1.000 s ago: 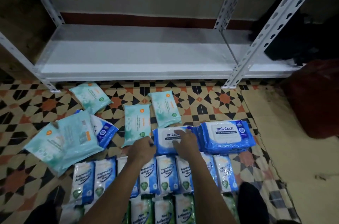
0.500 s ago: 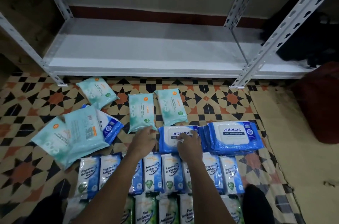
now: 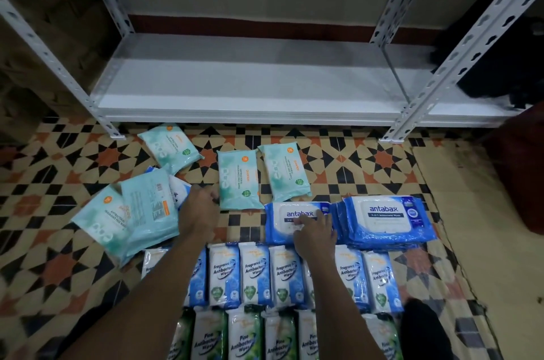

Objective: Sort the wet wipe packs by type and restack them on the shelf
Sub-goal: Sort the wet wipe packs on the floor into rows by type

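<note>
— Patterned floor tiles (image 3: 365, 165) in orange, black and cream are seen under everything, with a white metal shelf (image 3: 250, 85) standing beyond both hands. What is being touched?

— The right hand (image 3: 316, 231) is laid on a blue Antabax pack (image 3: 290, 222), its fingers spread fairly flat across the white label. Just to the right of that hand, a stack of the same blue packs (image 3: 388, 219) is piled, touching the single pack.

— And the left hand?

— The left hand (image 3: 200, 212) is held over the floor, fingers curled at the edge of a blue-and-white pack (image 3: 179, 193) half buried under teal packs (image 3: 129, 218). Whether that pack is truly gripped cannot be told.

— What lies ahead of the hands?

— Two teal packs (image 3: 240, 180) are set side by side between the hands and the shelf, and a third teal pack (image 3: 170, 149) is found farther left, near the shelf leg.

— And nearer the body?

— A row of fragrance-free antibacterial packs (image 3: 256, 274) is lined up beneath the forearms, with pine packs (image 3: 212, 336) in a row closer still.
</note>
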`<state>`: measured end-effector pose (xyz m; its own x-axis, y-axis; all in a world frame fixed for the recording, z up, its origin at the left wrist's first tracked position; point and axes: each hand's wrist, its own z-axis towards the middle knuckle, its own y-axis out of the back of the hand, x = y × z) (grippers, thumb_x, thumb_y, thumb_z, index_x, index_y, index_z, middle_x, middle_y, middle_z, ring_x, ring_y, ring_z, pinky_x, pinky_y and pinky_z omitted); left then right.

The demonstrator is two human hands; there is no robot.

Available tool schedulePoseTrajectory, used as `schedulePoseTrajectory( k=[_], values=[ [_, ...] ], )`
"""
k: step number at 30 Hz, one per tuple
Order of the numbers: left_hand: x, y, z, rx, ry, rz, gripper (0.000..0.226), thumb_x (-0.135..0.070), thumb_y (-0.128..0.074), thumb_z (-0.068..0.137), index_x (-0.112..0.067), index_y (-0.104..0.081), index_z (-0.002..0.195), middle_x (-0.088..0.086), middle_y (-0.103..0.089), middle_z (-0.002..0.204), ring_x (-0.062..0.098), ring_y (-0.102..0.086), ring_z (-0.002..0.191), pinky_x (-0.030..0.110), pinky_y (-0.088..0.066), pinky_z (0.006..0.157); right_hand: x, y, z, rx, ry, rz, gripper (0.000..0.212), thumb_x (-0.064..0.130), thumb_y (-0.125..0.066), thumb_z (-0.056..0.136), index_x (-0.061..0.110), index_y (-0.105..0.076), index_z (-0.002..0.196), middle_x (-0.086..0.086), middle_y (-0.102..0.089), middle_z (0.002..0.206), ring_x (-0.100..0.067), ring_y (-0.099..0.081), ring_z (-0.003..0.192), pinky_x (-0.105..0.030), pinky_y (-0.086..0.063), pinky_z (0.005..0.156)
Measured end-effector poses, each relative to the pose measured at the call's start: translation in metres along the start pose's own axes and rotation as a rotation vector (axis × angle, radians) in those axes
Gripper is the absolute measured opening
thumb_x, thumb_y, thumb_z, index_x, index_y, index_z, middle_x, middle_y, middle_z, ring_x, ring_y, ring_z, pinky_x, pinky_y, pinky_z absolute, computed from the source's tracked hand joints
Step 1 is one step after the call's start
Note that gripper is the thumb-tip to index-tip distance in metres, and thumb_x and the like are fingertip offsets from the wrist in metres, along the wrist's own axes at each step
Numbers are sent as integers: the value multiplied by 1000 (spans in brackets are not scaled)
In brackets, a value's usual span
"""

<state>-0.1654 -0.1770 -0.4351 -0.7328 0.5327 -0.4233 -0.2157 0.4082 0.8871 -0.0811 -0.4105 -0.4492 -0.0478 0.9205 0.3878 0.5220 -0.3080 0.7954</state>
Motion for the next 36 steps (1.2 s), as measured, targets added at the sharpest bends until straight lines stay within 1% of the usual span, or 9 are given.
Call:
schedulePoseTrajectory(
  k=[5,9,12,17,22,26,31,33,36],
  values=[
    [26,1,17,18,-171,389,45,-16,-64,88,-18,-58,133,8,-48,133,29,-49,118,40,-44,97,11,4,-1,16,-28,-6,40,13,-48,98,30,-60,133,-14,-17,165,-31,-2,156,-52,-14,124],
    [40,-1,33,171,-288,639,50,-19,-52,98,-29,-44,147,4,-38,152,29,-40,132,40,-40,102,13,4,1,50,-36,-11,40,13,-45,99,25,-59,135,-19,-16,165,-33,-8,155,-49,-15,124],
    [43,0,46,243,-341,709,48,-17,-52,99,-32,-47,144,1,-45,142,26,-42,130,39,-46,96,13,8,1,87,-43,9,41,10,-44,100,25,-60,135,-20,-10,167,-32,-8,155,-49,-14,125],
    [31,3,59,299,-379,761,25,-14,-61,92,-18,-64,116,3,-53,120,22,-52,115,39,-52,89,11,8,2,97,-42,28,42,8,-45,99,26,-59,135,-19,-8,167,-31,-6,156,-48,-14,125],
    [23,26,66,47,-420,395,14,-9,-60,95,-17,-69,103,2,-60,110,26,-50,112,39,-44,91,13,9,-1,131,-42,15,44,8,-45,98,24,-58,136,-21,-6,167,-33,-5,155,-48,-16,125],
    [-6,76,61,-69,-338,-101,10,-7,-64,96,-5,-74,94,5,-60,97,22,-53,94,30,-38,83,16,21,-6,131,-6,55,34,13,-47,97,11,-63,127,-16,-52,145,-29,-51,129,-34,-42,104],
    [-40,136,45,-52,-341,-250,5,-13,-70,93,-12,-74,90,5,-70,99,21,-61,91,29,-42,80,52,52,-30,213,184,667,42,18,-75,90,17,-59,129,-5,-68,111,-8,-66,89,-13,-50,74],
    [-61,152,32,-13,-356,-312,6,-13,-70,93,-11,-75,91,3,-72,95,19,-63,88,30,-43,80,69,62,-36,249,292,825,64,25,-85,79,24,-53,134,-1,-65,126,-11,-67,105,-25,-56,89],
    [-93,174,9,87,-404,-358,8,-13,-71,92,-17,-75,85,-3,-72,84,8,-64,71,26,-47,71,94,80,-46,158,406,860,91,31,-89,73,32,-40,149,11,-43,141,-13,-46,132,-45,-47,108]
  ],
)
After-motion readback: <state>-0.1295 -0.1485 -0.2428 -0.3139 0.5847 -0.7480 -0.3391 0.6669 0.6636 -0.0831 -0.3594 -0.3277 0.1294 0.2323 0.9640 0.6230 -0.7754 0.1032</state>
